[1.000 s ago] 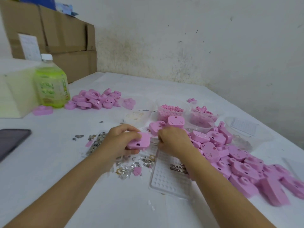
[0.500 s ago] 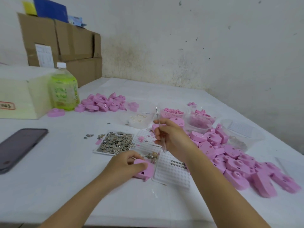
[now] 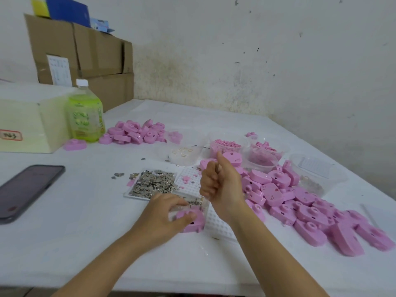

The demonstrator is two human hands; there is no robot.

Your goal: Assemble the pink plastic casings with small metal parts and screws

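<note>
Two hands work over the white table [image 3: 70,243]. The left hand [image 3: 162,217] is near, and its thumb and bent fingers pinch one pink casing [image 3: 194,221]. The casing sits low on the table, just left of the white dotted tray [image 3: 218,226]. I think the hand holds it down so it will not slide while parts go in. The right hand [image 3: 220,185] is lifted up just past the casing, with its fingers rolled into a fist and the thumb pointing up. Something thin may be inside the fist, but I cannot tell. Just beyond the left hand lies a flat tray of small metal parts [image 3: 154,183], close by so they are easy to reach. A big pile of pink casings [image 3: 300,206] spreads out to the right, beside the right arm, likely waiting their turn. A smaller pile [image 3: 137,131] lies far left next to a green bottle [image 3: 85,116]; these may be done ones, put out of the way. Clear tubs of tiny pink bits [image 3: 225,146] stand far behind the hands. A dark phone [image 3: 27,189] lies at the left.
</note>
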